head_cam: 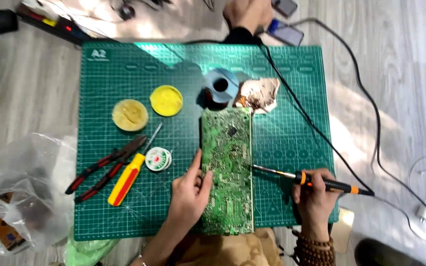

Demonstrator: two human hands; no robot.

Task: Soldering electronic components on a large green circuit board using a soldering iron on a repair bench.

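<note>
A green circuit board (227,157) lies lengthwise on a green cutting mat (292,123). My left hand (189,194) rests on the board's left edge, thumb on top, holding it down. My right hand (315,197) grips a black and orange soldering iron (321,182); its metal tip touches the board's right edge about halfway down. The iron's cable runs off to the right.
On the mat: red-handled pliers (104,170), a yellow and red screwdriver (129,175), a solder spool (158,158), two round yellow tins (130,115), a blue iron stand (221,84), a stained sponge (258,93). A plastic bag (20,187) lies left. Another person's hand (245,14) is at the top.
</note>
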